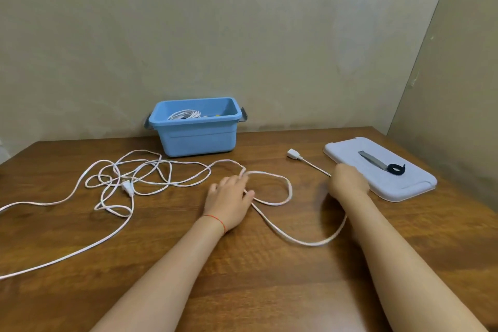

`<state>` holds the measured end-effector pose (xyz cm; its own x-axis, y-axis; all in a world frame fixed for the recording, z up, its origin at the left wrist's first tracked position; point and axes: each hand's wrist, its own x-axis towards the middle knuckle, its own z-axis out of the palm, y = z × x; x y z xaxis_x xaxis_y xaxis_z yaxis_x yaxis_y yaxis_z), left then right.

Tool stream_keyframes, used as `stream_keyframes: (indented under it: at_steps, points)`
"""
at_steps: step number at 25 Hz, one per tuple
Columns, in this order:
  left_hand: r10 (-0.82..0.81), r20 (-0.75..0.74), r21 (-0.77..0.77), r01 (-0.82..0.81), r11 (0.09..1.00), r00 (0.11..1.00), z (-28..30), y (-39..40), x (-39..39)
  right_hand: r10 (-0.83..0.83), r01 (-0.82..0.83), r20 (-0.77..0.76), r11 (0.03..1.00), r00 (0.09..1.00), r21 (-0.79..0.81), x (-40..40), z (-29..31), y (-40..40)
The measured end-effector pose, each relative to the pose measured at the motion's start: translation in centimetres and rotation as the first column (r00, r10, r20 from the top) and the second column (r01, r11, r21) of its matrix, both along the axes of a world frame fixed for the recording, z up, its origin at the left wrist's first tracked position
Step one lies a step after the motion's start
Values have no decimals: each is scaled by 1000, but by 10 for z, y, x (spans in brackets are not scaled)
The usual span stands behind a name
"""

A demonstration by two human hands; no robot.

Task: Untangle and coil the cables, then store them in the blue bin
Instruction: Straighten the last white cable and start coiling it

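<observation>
The bin [196, 137] was light blue, the cable [172, 183] white, the lid [382, 170] pale lavender with a black-and-grey strap [388, 166]. The desk [242, 272] showed brown wood grain; a red thread [215, 219] circled one wrist.

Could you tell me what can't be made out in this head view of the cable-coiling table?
- White cable: its far run leaves the left edge of the frame, so its length is unknown.
- Right hand: motion-blurred and seen from behind; its grip on the cable is unclear.
- Blue bin: the front wall hides most of the contents; only a white coil shows.
- Left hand: covers the cable beneath it.
</observation>
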<state>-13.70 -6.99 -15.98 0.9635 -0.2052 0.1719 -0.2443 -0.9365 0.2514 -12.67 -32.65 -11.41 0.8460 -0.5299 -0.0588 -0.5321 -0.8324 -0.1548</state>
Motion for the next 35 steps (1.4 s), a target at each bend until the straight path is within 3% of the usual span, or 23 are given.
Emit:
stream_keyframes:
  at_steps: [3, 11, 16, 18, 20, 21, 23, 24, 26, 29, 31, 32, 33, 35]
  points:
    - [165, -40, -211, -170, 963, 985, 5, 3, 7, 59, -62, 42, 996, 997, 57, 2, 3, 8]
    - [-5, -98, -449, -40, 893, 995, 10, 29, -4, 168, -167, -11, 981, 986, 99, 6, 4, 31]
    - [5, -133, -605, -86, 792, 991, 22, 30, -9, 129, -146, 88, 960, 988, 239, 7, 7, 47]
    - [45, -141, -621, -124, 774, 989, 24, 33, -10, 125, -201, 261, 936, 957, 290, 8, 10, 51]
    - [116, -79, -688, -138, 712, 990, 29, 32, -12, 121, -317, 558, 909, 821, 270, 6, 18, 56]
    - [176, -42, -757, -147, 637, 983, 34, 32, -13, 154, -391, 675, 895, 721, 213, 5, 23, 60]
    - [275, 13, -866, -126, 484, 961, 47, 31, -15, 318, -570, 772, 818, 550, 70, 3, 29, 76]
    - [243, 28, -904, -79, 420, 970, 53, 31, -16, 415, -666, 773, 746, 480, 13, 0, 27, 87]
    - [19, 23, -930, 14, 368, 1000, 62, 27, -23, 539, -800, 751, 600, 382, -25, -8, 19, 108]
    - [-316, -101, -900, 49, 434, 944, 59, 16, -32, 487, -853, 821, 522, 297, 0, -19, 18, 119]
    - [-386, -129, -898, 57, 435, 913, 55, 12, -35, 376, -825, 865, 561, 334, 75, -22, 19, 114]
    - [-394, -120, -930, 36, 366, 911, 55, 11, -34, 355, -795, 845, 594, 401, 127, -21, 18, 111]
    - [-376, -109, -970, -16, 242, 920, 56, 11, -33, 358, -752, 791, 632, 497, 186, -20, 16, 106]
    - [-289, -119, -984, -152, -96, 950, 60, 16, -28, 385, -652, 618, 704, 685, 283, -18, 12, 96]
